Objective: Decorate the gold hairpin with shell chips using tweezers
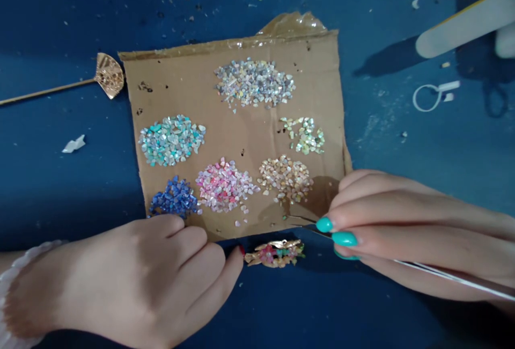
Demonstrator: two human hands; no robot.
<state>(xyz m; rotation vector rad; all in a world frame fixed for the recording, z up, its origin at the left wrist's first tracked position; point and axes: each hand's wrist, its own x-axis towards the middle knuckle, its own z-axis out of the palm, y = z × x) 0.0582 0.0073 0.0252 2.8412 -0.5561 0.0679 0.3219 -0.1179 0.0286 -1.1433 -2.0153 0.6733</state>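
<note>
- Lower left of the frame: I see the left hand (148, 274), fingers curled, a red-nailed fingertip at the end of a gold ornament (276, 254); whether it grips, I cannot tell.
- Lower centre: the ornament, set with pink and green pieces, lies on the blue table (60, 188).
- Lower right: the right hand (410, 225), nails turquoise, is closed around metal tweezers (450, 277), tips slightly parted beside a tiny green chip (284, 218).
- Centre: a cardboard sheet (241, 129) bears blue chips (176, 197), pink chips (225, 185) and peach chips (285, 177), with turquoise chips (172, 139) and pale green chips (308, 135) above them.
- Upper centre: silvery chips (255, 83) form the farthest pile.
- Upper left: a fan-headed stick (109, 76) points its head toward the cardboard.
- Upper right: I spot a white round-ended stick (462, 24).
</note>
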